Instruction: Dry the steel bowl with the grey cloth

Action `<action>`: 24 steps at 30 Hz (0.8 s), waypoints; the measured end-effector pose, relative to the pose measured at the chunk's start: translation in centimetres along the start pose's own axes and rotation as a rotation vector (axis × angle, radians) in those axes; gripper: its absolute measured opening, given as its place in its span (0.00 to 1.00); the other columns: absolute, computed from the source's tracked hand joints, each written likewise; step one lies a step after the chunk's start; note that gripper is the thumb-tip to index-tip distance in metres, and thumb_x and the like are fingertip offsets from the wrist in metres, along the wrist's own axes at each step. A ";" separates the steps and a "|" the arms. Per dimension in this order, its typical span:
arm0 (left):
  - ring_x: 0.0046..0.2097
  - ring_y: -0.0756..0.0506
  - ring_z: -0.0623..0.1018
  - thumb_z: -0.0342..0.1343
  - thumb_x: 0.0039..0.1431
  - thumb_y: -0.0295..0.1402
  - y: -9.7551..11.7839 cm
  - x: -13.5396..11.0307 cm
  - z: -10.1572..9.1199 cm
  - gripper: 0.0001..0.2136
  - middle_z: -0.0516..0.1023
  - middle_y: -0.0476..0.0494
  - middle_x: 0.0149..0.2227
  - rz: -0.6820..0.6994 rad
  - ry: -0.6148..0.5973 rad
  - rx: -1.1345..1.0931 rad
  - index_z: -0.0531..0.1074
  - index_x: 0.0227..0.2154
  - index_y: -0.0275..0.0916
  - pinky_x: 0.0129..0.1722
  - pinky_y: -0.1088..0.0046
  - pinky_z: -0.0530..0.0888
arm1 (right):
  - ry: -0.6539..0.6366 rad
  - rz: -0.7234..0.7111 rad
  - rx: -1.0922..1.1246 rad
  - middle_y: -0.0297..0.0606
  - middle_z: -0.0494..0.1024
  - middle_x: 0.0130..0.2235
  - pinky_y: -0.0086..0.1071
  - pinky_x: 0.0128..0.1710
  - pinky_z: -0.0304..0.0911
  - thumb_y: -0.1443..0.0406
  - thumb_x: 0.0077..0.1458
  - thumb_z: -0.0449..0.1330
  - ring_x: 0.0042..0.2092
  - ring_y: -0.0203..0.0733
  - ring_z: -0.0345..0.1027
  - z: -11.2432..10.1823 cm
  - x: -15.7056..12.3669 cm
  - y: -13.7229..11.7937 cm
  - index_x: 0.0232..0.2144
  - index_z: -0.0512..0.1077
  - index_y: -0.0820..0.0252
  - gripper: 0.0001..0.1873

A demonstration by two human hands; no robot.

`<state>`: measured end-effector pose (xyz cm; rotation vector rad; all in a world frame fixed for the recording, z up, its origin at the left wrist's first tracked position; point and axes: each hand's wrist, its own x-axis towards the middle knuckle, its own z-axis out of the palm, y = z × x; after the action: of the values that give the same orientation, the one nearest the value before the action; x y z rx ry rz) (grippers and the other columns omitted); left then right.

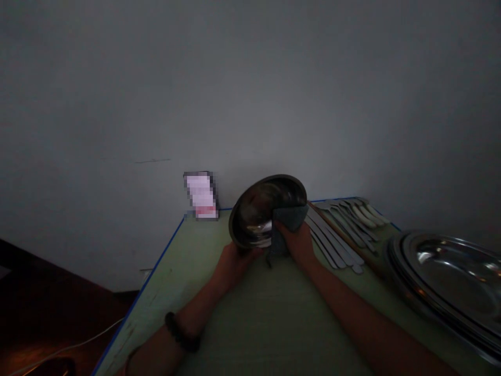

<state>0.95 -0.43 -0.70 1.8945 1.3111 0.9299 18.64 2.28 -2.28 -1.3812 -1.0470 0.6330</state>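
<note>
A shiny metal bowl is tilted up above the table, its hollow side facing me. Under its lower rim, my left hand grips it from below, with a dark beaded bracelet on the wrist. My right hand is closed on a grey-green cloth, which lies over the bowl's right rim and partly hangs down in front. The cloth covers part of the bowl's inside, and the fingers of my right hand are partly hidden by it.
The pale green table has a blue edge. A lit phone leans on the wall at the back left. Flat metal cutlery lies in rows to the right, with white-handled pieces behind. Stacked metal trays stand far right.
</note>
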 end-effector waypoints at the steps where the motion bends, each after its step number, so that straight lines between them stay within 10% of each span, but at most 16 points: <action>1: 0.49 0.39 0.76 0.57 0.52 0.39 0.0 0.1 0.0 0.16 0.79 0.42 0.46 -0.001 0.013 -0.001 0.74 0.43 0.38 0.50 0.62 0.70 | -0.001 0.006 0.003 0.47 0.78 0.39 0.39 0.39 0.64 0.53 0.40 0.63 0.42 0.52 0.72 0.0 0.0 0.0 0.37 0.73 0.63 0.24; 24: 0.35 0.42 0.80 0.55 0.53 0.39 0.5 0.2 0.2 0.11 0.82 0.43 0.32 -0.092 0.006 0.035 0.76 0.32 0.37 0.38 0.69 0.74 | -0.035 0.009 0.013 0.47 0.79 0.38 0.39 0.39 0.65 0.52 0.44 0.59 0.42 0.52 0.72 0.0 0.2 0.2 0.35 0.74 0.64 0.22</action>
<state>1.39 -0.42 -0.35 1.8424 1.4137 0.8718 18.78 2.51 -2.37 -1.3681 -1.0637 0.6715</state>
